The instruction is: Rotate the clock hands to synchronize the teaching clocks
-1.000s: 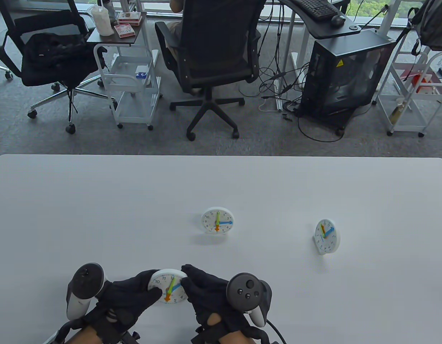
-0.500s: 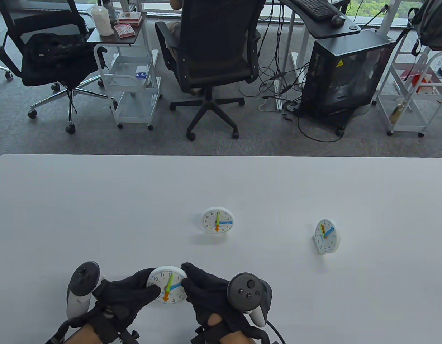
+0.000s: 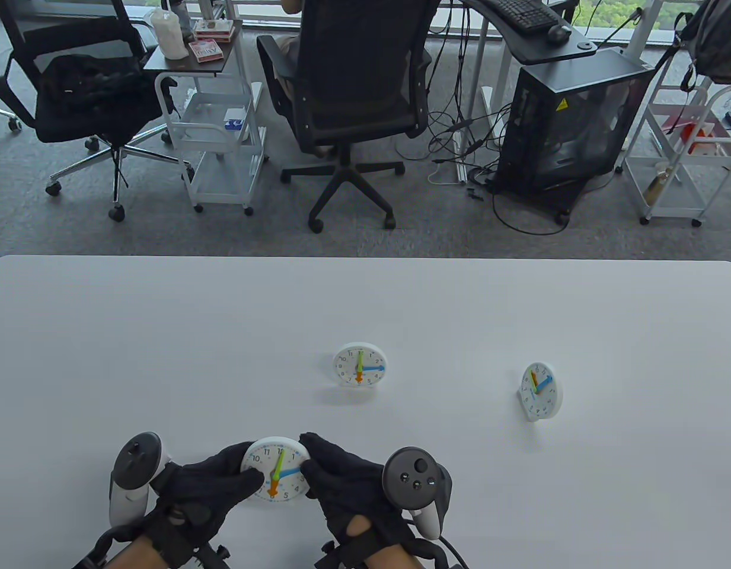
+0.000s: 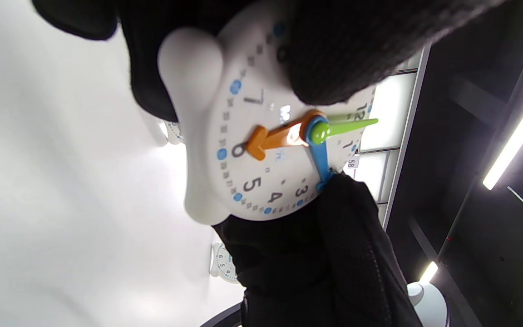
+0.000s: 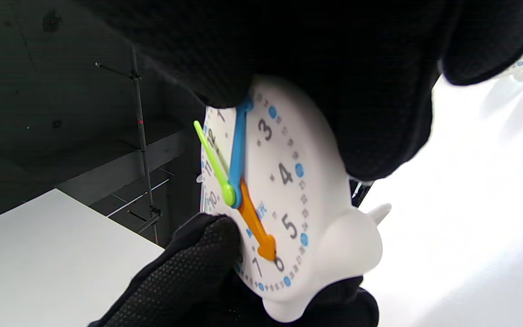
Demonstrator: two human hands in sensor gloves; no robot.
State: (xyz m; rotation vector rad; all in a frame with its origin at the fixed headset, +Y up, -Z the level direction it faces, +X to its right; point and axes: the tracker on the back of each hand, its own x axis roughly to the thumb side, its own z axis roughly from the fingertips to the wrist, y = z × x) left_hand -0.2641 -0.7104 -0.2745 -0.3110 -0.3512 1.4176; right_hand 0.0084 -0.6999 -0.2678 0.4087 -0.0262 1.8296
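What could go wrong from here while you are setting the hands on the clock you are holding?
The right hand presses the blue hand near the 2-3 zone; a slight overshoot would miss the middle clock reading. The left hand thumb lies near the orange hand and might nudge it.

The held clock dial carries black numerals: 12, 1, 3, 4, 5, 6 and 7 legible in the left wrist view; 3, 4, 5, 7, 10, 11 and 12 in the right wrist view. Behind its 1, a small tag reads 58. The centre clock and the outer clock carry numerals too small to read.
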